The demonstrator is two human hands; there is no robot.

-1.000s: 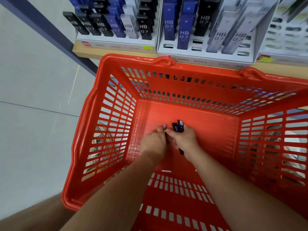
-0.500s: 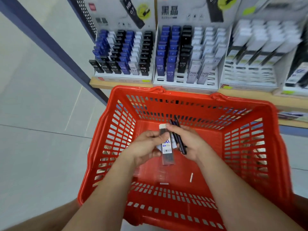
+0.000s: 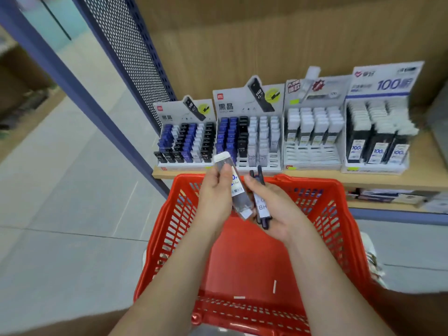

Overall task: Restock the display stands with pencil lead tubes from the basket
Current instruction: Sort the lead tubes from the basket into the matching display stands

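Down at knee height, a red basket [image 3: 169, 226] sits in front of the shelf [image 3: 424, 166], with two small white scraps [image 3: 274, 286] on its bare floor. Both forearms reach over it, and the hands meet above its far half, side by side and nearly touching.

The left hand [image 3: 213, 197] grips one clear lead tube [image 3: 240, 197], fingers curled behind it and the thumb pressed on its front near the top. The tube stands almost upright, leaning a little to the left at the top. It has a white cap above the thumb, a white label with blue print in the middle, a grey see-through body and a white end below the palm.

The right hand [image 3: 283, 209] lies palm up just beside it, fingers curled around a small bunch of dark lead tubes [image 3: 261, 207]. One shows a white label reading HB. Their dark tips stick out past the fingers at the top and beyond the palm below. How many there are I cannot tell.

Beyond the basket, four display stands line the wooden shelf. The leftmost stand [image 3: 169, 115] holds black, blue and white tubes. The second stand [image 3: 232, 103] has blue, black and pale rows, with some front slots open. The third stand [image 3: 312, 151] shows white-capped tubes behind several empty front rows. The fourth stand [image 3: 383, 81], marked 100, is packed with dark tubes.
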